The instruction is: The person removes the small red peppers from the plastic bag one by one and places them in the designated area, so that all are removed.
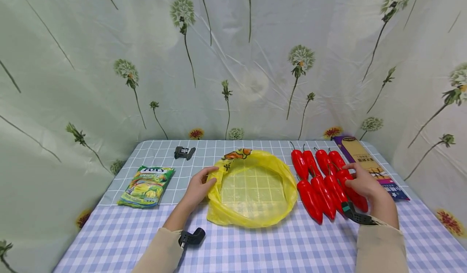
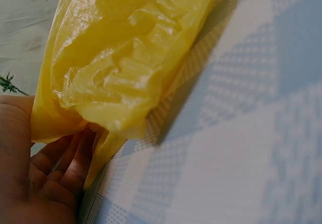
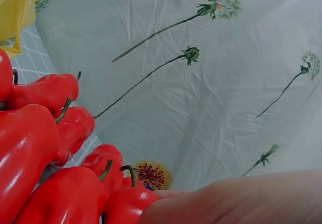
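A yellow plastic bag (image 1: 288,192) lies on the table, its mouth spread wide into a ring facing up. My left hand (image 1: 198,183) pinches its left rim; in the left wrist view the crumpled yellow plastic (image 2: 115,83) runs between thumb and fingers (image 2: 75,168). To the right of the bag, several glossy red peppers (image 1: 309,200) with dark green stems lie in two rows. My right hand (image 1: 366,185) grips the rightmost red pepper (image 1: 359,200) of the near row around its stem end. In the right wrist view that pepper (image 3: 128,204) is partly covered by the hand.
A green candy packet (image 1: 147,187) lies at the left, with a small black object (image 1: 184,153) behind it. Beyond the peppers, a purple and tan package (image 1: 365,159) lies along the right edge. A flowered curtain (image 1: 255,82) hangs behind the checked tablecloth (image 1: 262,248).
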